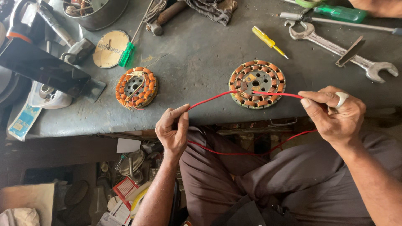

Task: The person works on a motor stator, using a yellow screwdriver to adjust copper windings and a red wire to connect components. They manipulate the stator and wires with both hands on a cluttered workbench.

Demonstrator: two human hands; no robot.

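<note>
A red wire [211,99] runs between my two hands in front of the grey workbench [192,62]. My left hand [172,130] pinches one part of it near the bench edge. My right hand [335,113], with a white band on one finger, pinches another part at the right. The wire arcs over a round motor stator with copper windings [257,83] and loops down across my lap [247,153]. A second copper-wound stator [136,87] lies to the left on the bench.
On the bench lie a large spanner [335,46], a yellow screwdriver [268,41], green-handled screwdrivers [126,54] [339,12], a round metal lid [109,48], a metal bowl [98,14] and a hammer [165,16]. Black tool parts [42,69] crowd the left. Clutter fills the floor below.
</note>
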